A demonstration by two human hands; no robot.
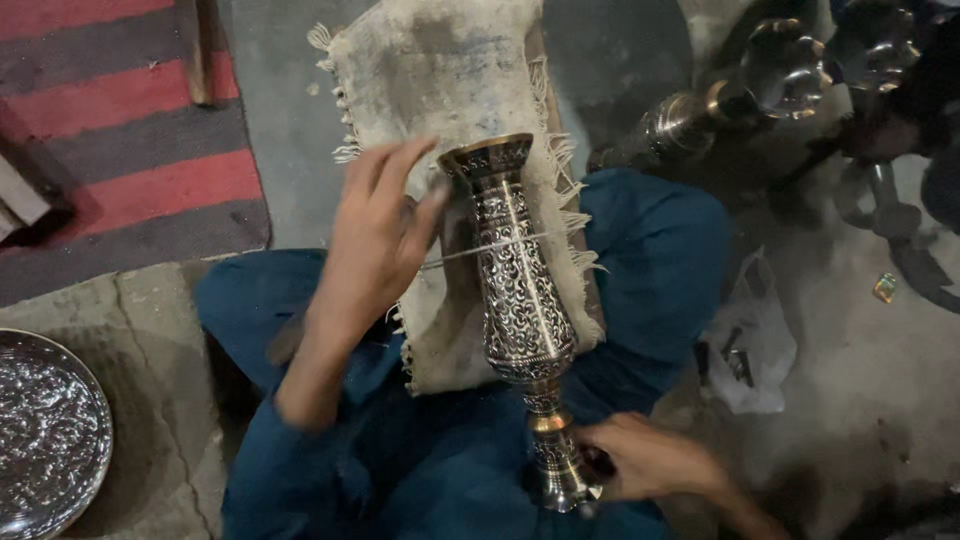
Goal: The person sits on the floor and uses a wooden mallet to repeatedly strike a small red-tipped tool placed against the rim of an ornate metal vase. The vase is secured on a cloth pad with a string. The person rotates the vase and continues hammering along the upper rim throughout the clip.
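An engraved brass vase [520, 300] lies lengthwise on a frayed burlap cloth [450, 80] over my lap, mouth pointing away from me. My right hand [650, 462] grips the vase's narrow foot near my body. My left hand [380, 235] hovers beside the vase's neck with fingers spread, and pinches a thin metal tool or wire [490, 248] that crosses the vase's body. I sit cross-legged in blue trousers [660, 260].
An embossed metal tray [45, 430] sits at the lower left on the concrete floor. A red and grey striped mat [120, 150] lies at the upper left. Other shiny metal vases [720, 105] and a white plastic bag [750, 340] lie to the right.
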